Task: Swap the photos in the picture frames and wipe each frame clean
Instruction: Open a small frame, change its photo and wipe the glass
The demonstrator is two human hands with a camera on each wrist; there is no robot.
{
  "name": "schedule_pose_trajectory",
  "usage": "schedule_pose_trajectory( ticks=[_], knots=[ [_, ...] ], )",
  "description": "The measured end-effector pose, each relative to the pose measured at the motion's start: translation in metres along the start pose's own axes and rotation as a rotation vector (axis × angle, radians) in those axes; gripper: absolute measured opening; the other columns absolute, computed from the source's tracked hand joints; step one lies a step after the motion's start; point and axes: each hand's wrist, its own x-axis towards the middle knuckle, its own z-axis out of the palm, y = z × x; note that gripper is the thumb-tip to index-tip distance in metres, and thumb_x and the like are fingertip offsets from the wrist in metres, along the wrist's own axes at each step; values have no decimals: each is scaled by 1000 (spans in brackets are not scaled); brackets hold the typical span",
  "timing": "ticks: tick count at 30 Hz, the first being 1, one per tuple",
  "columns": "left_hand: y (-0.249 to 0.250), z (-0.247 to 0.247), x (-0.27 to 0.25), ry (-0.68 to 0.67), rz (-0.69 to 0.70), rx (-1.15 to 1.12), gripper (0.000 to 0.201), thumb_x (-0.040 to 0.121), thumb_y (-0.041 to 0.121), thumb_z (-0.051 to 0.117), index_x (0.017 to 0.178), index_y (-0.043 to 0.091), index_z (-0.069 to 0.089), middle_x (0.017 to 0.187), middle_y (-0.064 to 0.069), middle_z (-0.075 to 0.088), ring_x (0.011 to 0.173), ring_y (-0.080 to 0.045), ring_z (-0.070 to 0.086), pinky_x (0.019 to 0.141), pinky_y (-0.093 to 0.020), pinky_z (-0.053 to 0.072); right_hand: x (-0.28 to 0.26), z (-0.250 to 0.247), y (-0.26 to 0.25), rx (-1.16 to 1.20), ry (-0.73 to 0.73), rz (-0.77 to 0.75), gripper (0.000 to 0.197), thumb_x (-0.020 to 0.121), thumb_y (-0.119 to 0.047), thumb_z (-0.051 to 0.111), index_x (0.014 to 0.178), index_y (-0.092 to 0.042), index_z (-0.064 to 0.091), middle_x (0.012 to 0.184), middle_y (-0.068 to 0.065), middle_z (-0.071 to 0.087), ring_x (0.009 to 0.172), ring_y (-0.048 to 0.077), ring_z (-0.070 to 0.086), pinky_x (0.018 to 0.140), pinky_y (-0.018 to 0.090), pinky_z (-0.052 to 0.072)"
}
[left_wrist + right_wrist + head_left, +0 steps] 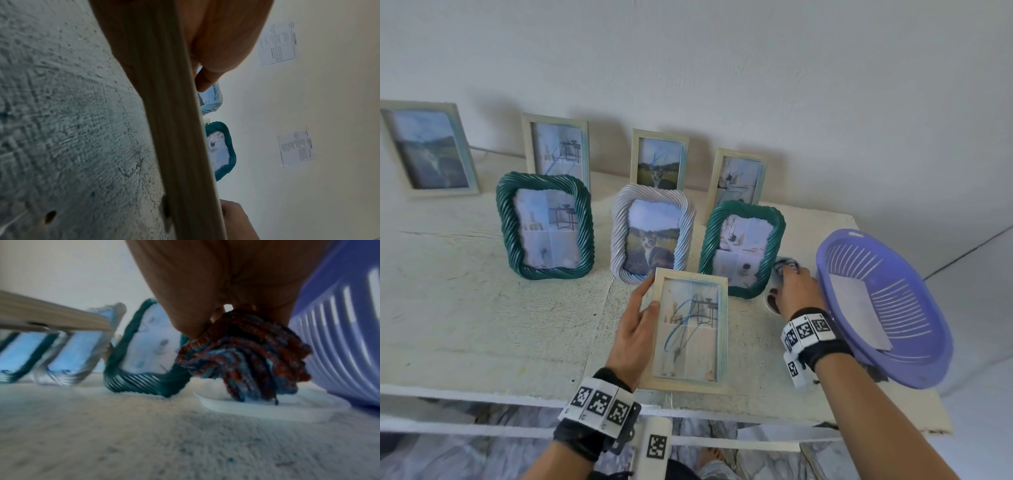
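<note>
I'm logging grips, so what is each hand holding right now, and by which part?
Left hand grips the scribbled wooden frame by its left edge. Right hand bunches the knitted cloth from above.

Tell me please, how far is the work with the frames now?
Done: nothing clearly; whether photos were swapped cannot be told. In hand: the left hand holds a wooden frame whose glass bears blue scribbles, and the right hand grips a knitted cloth over a white dish. Left: the back-row frames also show blue marks, so wiping mostly remains.
</note>
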Motion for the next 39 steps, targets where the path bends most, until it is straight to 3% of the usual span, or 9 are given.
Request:
schedule_pose_trajectory(
  ticks=[5, 11, 13, 18, 20, 24, 31, 36, 39],
  knots=[
    [0, 2, 3, -6, 31, -10, 40, 104, 12, 35, 137, 33, 44, 127, -7, 63, 111, -21, 64, 95, -42, 53, -46, -12, 4, 57, 105, -29, 29, 93, -11, 50, 120, -3, 57, 101, 19, 58, 89, 36, 57, 70, 35, 45],
    [-1, 7, 2, -34, 74, 12, 38, 104, 14, 37, 132, 39, 44, 103, -7, 73, 99, -33, 67, 90, -49, 54, -106, -29, -25, 374, 318, -173, 20, 85, -5, 57, 105, -7, 61, 103, 12, 60, 88, 27, 55, 68, 28, 40],
    [-1, 9, 0, -48, 100, 37, 36, 103, 23, 40, 136, 39, 43, 95, -19, 70, 88, -42, 63, 86, -54, 52, -122, -29, -49, 392, 350, -266, 21, 82, -9, 56, 103, -11, 58, 106, 6, 59, 90, 21, 50, 67, 23, 38],
    [-5, 11, -1, -37, 180, 156, 45, 97, 41, 45, 142, 36, 40, 88, -36, 61, 74, -51, 58, 73, -65, 50, -134, -11, -91, 213, 277, -406, 28, 86, -26, 56, 112, -16, 61, 112, 2, 62, 96, 24, 53, 65, 29, 55],
    [-3, 9, -2, -21, 210, 192, 43, 97, 41, 45, 140, 38, 43, 85, -36, 60, 69, -50, 56, 71, -64, 49, -133, -6, -97, 234, 287, -423, 26, 85, -19, 67, 111, -14, 66, 112, 3, 63, 93, 26, 54, 73, 33, 55],
    [2, 2, -1, 19, 233, 218, 37, 100, 30, 43, 135, 41, 46, 82, -30, 63, 68, -39, 60, 68, -57, 52, -151, 0, -93, 227, 153, -646, 31, 81, -6, 68, 110, -16, 68, 125, -2, 58, 98, 22, 49, 87, 25, 45],
    [1, 5, -4, 46, 256, 255, 40, 96, 38, 43, 134, 51, 43, 82, -36, 59, 68, -51, 54, 68, -62, 49, -130, -20, -91, 170, 288, -597, 52, 51, 9, 81, 100, -6, 71, 109, 11, 66, 92, 24, 49, 71, 42, 58],
    [4, -6, -2, 71, 249, 277, 38, 102, 21, 43, 132, 44, 44, 79, -38, 57, 61, -41, 55, 62, -60, 48, -157, -5, -89, 182, 73, -762, 39, 74, 3, 69, 109, -15, 69, 125, -1, 60, 98, 20, 46, 87, 25, 46],
    [2, -2, -4, 56, 251, 275, 41, 98, 31, 43, 138, 41, 43, 77, -37, 56, 62, -47, 53, 62, -58, 49, -141, -11, -82, 128, 122, -679, 48, 64, 6, 77, 107, -16, 70, 120, -1, 61, 94, 21, 51, 83, 25, 49]
  ],
)
